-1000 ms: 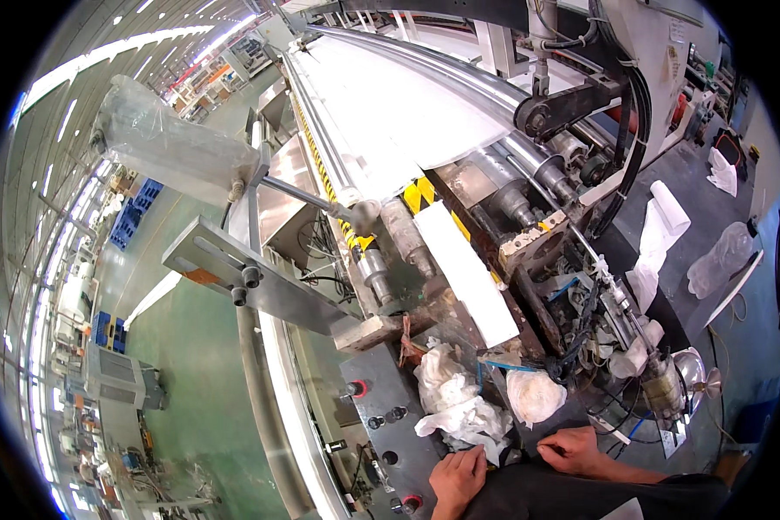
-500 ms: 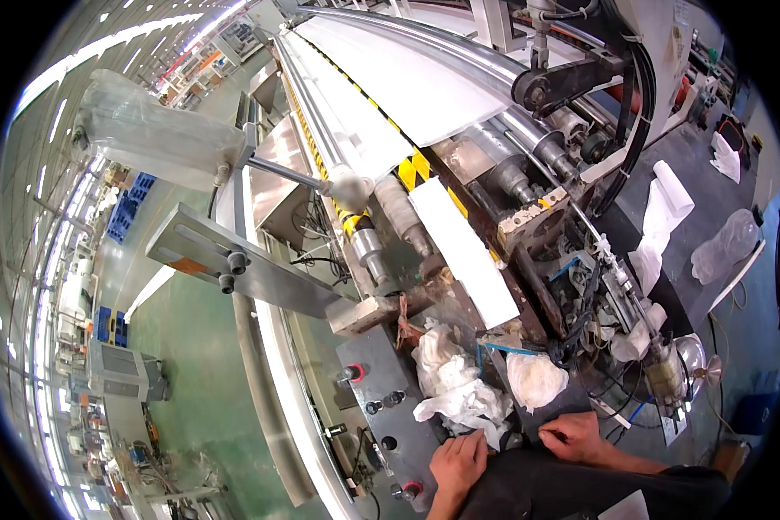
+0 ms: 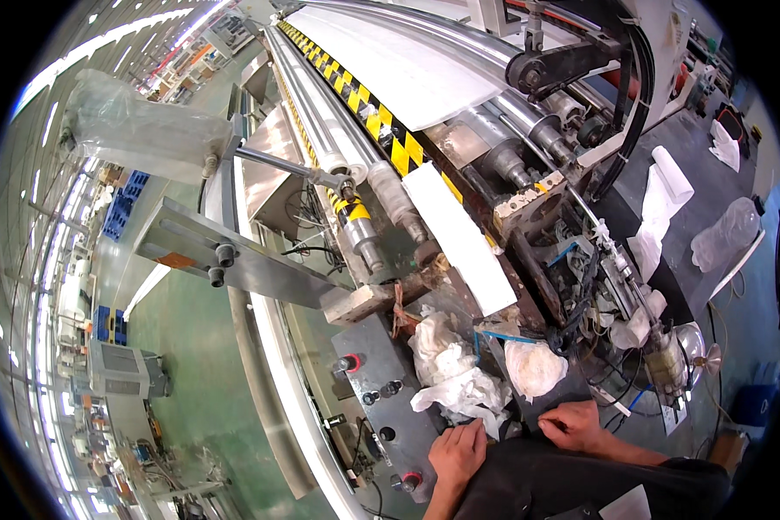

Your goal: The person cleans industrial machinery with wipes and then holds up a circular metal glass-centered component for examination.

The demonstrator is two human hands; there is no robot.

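Note:
My left hand (image 3: 458,451) rests with curled fingers at the near edge of the machine, beside a crumpled heap of thin white sheet (image 3: 459,373). No object shows in it. To its right, my right hand (image 3: 572,425) is closed in a loose fist at the edge of a dark plate, and nothing is seen in it. Just beyond that hand sits a rounded white bundle (image 3: 536,370). Left of my left hand lies a grey control panel (image 3: 381,390) with red-ringed and black knobs. Both hands are apart from the rollers.
Long metal rollers (image 3: 355,147) run away from me beside a yellow-black chequered strip (image 3: 399,156) and a wide white web (image 3: 390,69). A white board (image 3: 459,238) lies across the frame. Rods, cables and a partly unrolled white roll (image 3: 672,176) are on the right.
The near rollers have swung left and away from the web, uncovering more of the chequered strip. The rod's end has shifted with them. My hands stay almost in place.

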